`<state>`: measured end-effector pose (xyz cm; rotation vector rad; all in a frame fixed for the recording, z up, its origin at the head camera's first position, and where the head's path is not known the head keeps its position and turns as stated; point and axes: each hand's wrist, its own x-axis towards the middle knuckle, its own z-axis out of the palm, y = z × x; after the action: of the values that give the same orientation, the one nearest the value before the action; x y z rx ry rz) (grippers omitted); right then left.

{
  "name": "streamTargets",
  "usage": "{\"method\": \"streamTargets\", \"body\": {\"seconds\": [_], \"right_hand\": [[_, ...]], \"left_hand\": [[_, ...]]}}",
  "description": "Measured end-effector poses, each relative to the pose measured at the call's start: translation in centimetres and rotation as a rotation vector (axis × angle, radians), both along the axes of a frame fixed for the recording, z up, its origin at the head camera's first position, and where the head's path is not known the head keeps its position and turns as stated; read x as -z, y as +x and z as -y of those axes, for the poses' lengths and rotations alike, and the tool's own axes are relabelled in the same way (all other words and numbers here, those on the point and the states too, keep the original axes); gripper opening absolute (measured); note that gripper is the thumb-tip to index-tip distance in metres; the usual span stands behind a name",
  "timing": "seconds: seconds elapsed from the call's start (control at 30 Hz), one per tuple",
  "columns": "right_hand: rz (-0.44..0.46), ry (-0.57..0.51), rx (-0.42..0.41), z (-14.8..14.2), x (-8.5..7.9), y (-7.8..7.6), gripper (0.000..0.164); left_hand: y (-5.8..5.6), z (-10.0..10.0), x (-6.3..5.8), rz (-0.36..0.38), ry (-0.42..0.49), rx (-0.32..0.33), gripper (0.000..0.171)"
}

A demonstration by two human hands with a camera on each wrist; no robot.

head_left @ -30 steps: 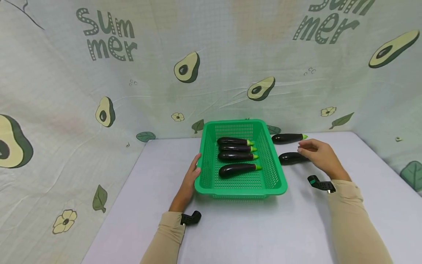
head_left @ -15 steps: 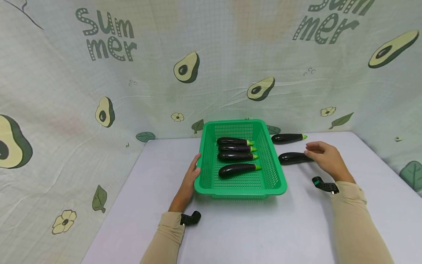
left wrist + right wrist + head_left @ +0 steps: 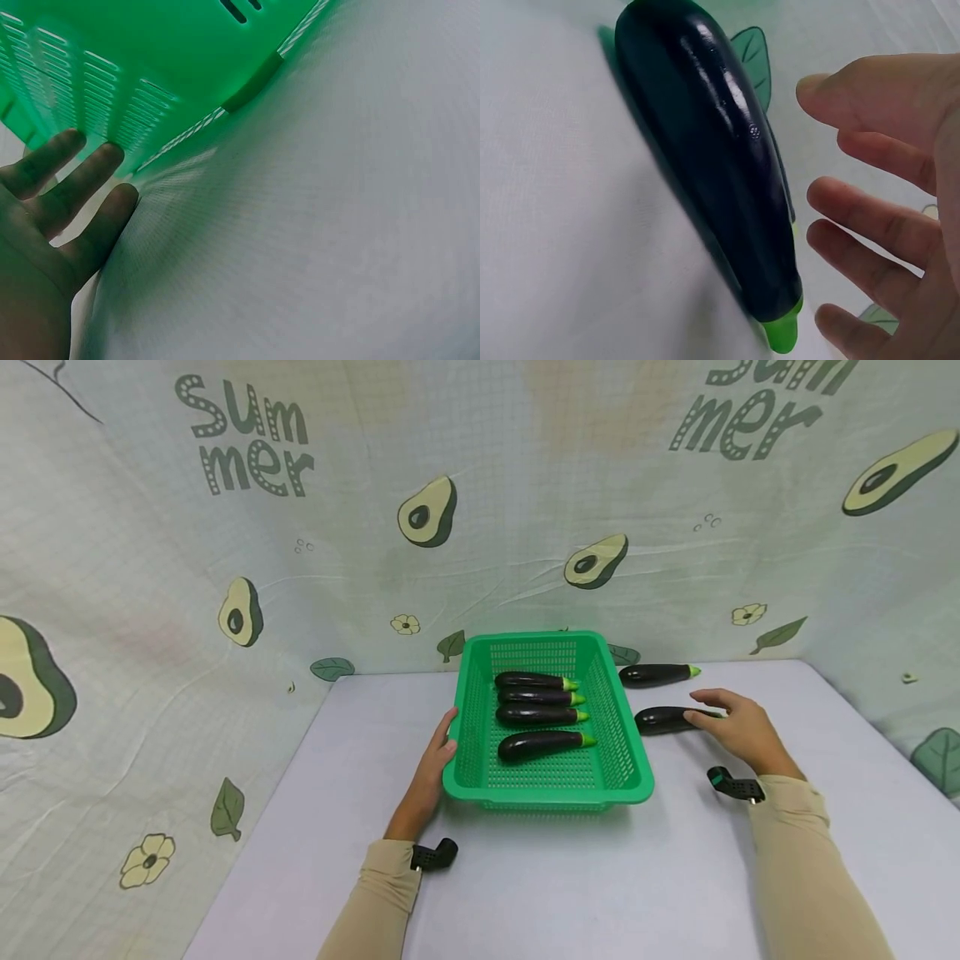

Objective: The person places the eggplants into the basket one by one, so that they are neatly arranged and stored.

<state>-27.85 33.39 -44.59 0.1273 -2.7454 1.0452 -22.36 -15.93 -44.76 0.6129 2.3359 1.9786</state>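
A green plastic basket (image 3: 540,796) stands mid-table with several dark purple eggplants (image 3: 542,746) lying in it. My left hand (image 3: 427,777) is at the basket's left side. In the left wrist view its straight fingers (image 3: 84,176) rest against the slotted wall. To the right of the basket lies another eggplant (image 3: 660,720) with a green stem. My right hand (image 3: 738,727) hovers over its stem end, thumb and fingers apart. The right wrist view shows the fingers (image 3: 866,266) beside this eggplant (image 3: 705,150) with a gap between them.
One more eggplant (image 3: 654,675) lies farther back, near the table's rear edge. A cloth (image 3: 510,510) printed with avocados hangs behind the white table (image 3: 540,885) and along its sides.
My right hand has shifted slightly right, then a little back left, and its thumb and fingers have parted over the eggplant's stem end. The left hand and basket have stayed put.
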Motion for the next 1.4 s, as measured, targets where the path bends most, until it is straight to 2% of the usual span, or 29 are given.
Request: {"method": "streamTargets", "body": {"seconds": [0.2, 0.4, 0.63, 0.93, 1.4], "right_hand": [[0.041, 0.005, 0.0, 0.1, 0.3, -0.2, 0.063], [0.074, -0.006, -0.017, 0.3, 0.5, -0.3, 0.066], [0.124, 0.03, -0.03, 0.4, 1.1, -0.8, 0.074], [0.133, 0.061, -0.044, 0.5, 1.9, -1.2, 0.082], [0.146, 0.122, -0.082, 1.2, 1.5, -1.1, 0.084]], "left_hand": [[0.2, -0.1, -0.3, -0.008, -0.018, -0.002, 0.058], [0.3, -0.1, -0.3, -0.006, -0.003, 0.004, 0.057], [0.3, -0.1, -0.3, 0.0, 0.017, 0.01, 0.057], [0.4, 0.0, -0.4, -0.008, -0.003, 0.014, 0.057], [0.3, 0.0, -0.4, -0.016, -0.012, 0.014, 0.058]]}}
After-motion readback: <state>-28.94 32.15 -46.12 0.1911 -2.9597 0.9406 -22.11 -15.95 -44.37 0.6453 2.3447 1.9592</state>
